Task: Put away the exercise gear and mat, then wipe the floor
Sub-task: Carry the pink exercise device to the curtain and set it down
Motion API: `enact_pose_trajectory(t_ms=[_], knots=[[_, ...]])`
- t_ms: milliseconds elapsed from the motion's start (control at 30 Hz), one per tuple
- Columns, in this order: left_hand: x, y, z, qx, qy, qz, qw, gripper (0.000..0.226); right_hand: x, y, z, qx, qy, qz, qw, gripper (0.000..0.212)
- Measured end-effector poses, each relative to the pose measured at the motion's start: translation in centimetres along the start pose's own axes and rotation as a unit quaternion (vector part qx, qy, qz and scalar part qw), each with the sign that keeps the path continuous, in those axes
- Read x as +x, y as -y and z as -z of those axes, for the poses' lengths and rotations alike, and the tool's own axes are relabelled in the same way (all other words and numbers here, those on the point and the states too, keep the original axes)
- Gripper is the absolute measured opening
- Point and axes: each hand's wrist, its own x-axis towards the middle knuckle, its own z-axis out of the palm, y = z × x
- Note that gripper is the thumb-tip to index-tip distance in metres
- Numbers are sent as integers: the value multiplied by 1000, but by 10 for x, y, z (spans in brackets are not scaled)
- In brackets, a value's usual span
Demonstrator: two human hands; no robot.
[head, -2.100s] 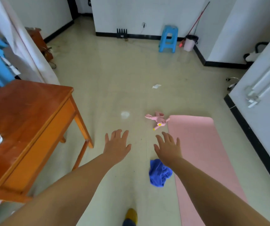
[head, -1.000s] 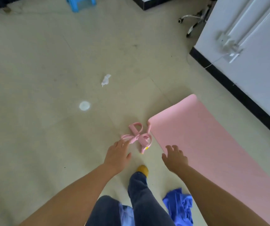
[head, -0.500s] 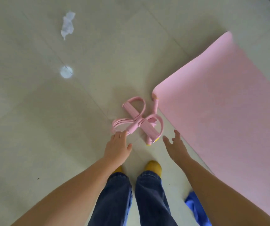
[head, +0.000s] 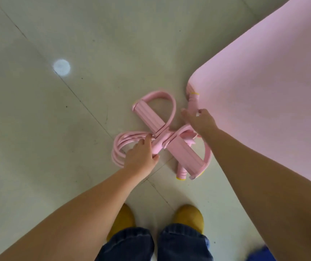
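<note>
Left grip: left hand (head: 141,156) lies palm-down on the coiled tubes of the pink pedal puller (head: 167,136), fingers spread and curling at the centre knot; not yet closed round it, so loosely open.
Right grip: right hand (head: 200,121) reaches to the pink skipping-rope handle (head: 192,102) at the mat corner; fingers part-curled and touching it, full closure cannot be told.
Gear position: puller lies flat on the floor (head: 57,129), just beside the pink mat (head: 263,91); the handle's far end touches or tucks under the mat edge.
Arm pose: both forearms extended downward and forward, the person stooping, feet in yellow slippers (head: 187,216) directly below.
Recommended handling: gather tubes and straps at the centre knot so the loops do not trail; draw the handle clear of the mat before lifting.
Risk: loose coils may spring apart or snag the mat corner.
Outstanding: mat unrolled; white spot (head: 61,65) on the floor unwiped.
</note>
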Motion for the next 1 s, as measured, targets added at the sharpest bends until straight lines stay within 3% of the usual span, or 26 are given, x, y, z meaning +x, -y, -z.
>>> enact_pose_trajectory(t_ms=[167,267,400,567,733,1000], knots=[[12,15,-9,-8,-29,-47,998,50,24,0,-18,-145,-76,1,986,60],[10,15,-9,-28,-23,-39,999,50,17,-8,-16,-160,-84,23,983,43],[-9,12,12,-17,-22,-60,998,40,-10,-10,-6,-170,-88,39,981,37],[-72,-8,75,23,-18,-74,997,19,-82,6,28,-144,-73,20,987,37],[-146,-57,159,54,-12,-107,993,21,-185,38,98,-80,-82,5,993,36],[-248,-180,292,121,-52,-160,978,25,-340,76,237,33,-159,-17,987,35]])
